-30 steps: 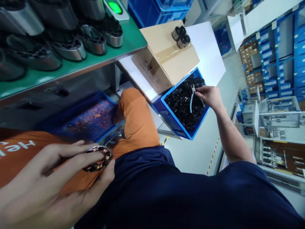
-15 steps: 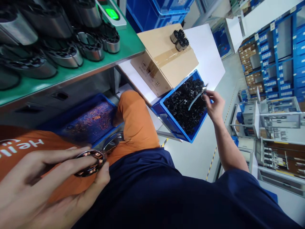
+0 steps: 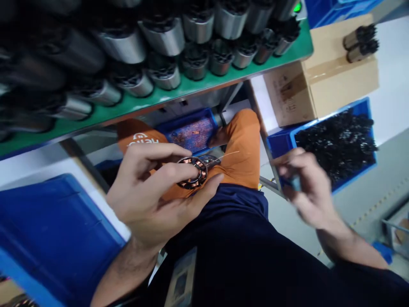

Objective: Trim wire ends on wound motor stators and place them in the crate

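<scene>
My left hand (image 3: pixel 159 187) holds a round stator with copper windings (image 3: pixel 193 172) above my lap, a finger in its opening. A thin wire (image 3: pixel 223 157) sticks out from the stator to the right. My right hand (image 3: pixel 306 187), blurred by motion, is closed around a small tool with a teal handle (image 3: pixel 295 182); most of the tool is hidden by the fingers. It is right of the stator, in front of the blue bin of black parts (image 3: pixel 338 145).
Rows of metal cylinders (image 3: pixel 166 76) stand on a green bench (image 3: pixel 236 76) above my lap. A cardboard box (image 3: pixel 341 85) carries two cylinders at right. A blue tray with wire scraps (image 3: pixel 191 132) lies below; a big blue bin (image 3: pixel 57 234) is at left.
The view has swung left. My right hand has come back from over the bin of black parts toward the stator, with the tool now within its fingers. My left hand still holds the stator.
</scene>
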